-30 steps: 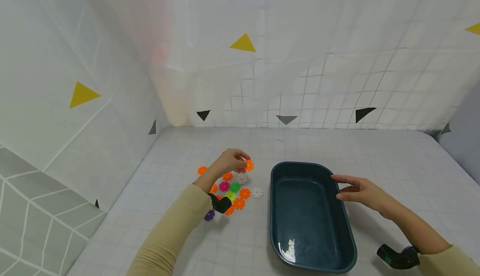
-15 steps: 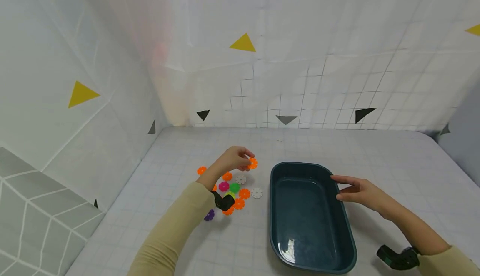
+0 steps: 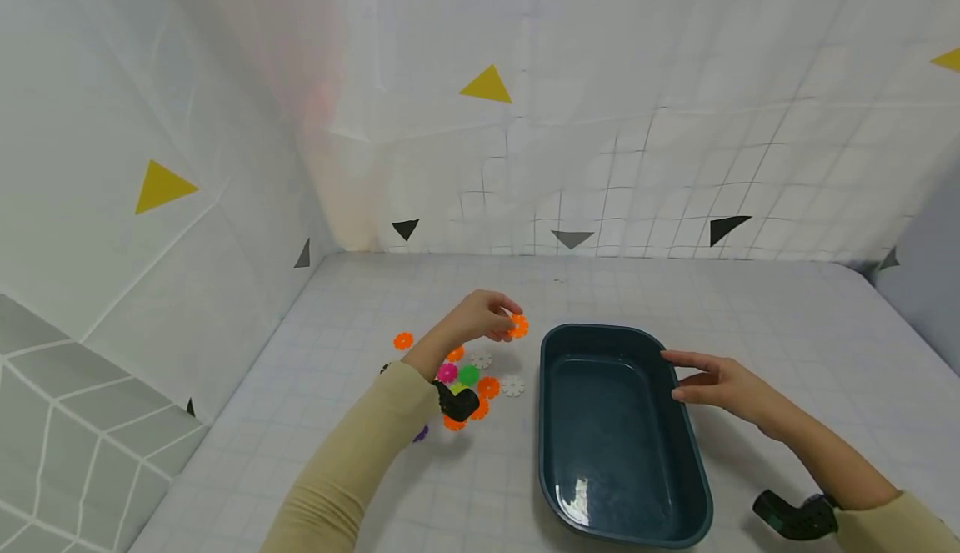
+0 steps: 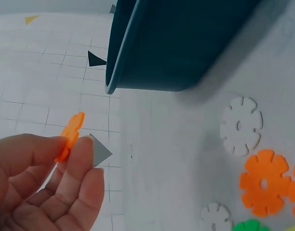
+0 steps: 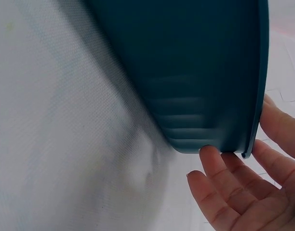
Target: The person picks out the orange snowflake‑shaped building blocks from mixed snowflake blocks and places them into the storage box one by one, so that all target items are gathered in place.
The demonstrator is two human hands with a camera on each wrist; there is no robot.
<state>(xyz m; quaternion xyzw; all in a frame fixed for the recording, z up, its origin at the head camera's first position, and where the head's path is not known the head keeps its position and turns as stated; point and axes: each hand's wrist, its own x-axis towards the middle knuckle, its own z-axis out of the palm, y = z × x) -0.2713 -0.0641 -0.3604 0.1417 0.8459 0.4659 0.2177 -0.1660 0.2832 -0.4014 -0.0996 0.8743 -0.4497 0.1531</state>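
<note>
My left hand [image 3: 483, 315] pinches an orange snowflake building disc [image 3: 519, 326] between thumb and fingers, above the table and left of the tub's far corner. In the left wrist view the disc [image 4: 70, 136] is seen nearly edge-on. The deep teal plastic tub [image 3: 551, 444] has nothing in its visible inside. My right hand [image 3: 723, 384] touches the tub's right rim with fairly straight fingers. The right wrist view shows its fingertips against the rim and outer wall. More discs lie beneath my left wrist, including a green disc [image 3: 468, 375] and a white disc [image 3: 513, 385]; some are partly hidden.
A lone orange disc [image 3: 403, 341] lies at the left of the group. The pale cloth-covered table [image 3: 300, 419] meets a white sheeted wall [image 3: 600, 119] behind and another on the left. Each wrist wears a black camera.
My left hand has moved right, toward the tub, carrying the orange snowflake disc and rising slightly in the view. The right hand and tub have stayed put.
</note>
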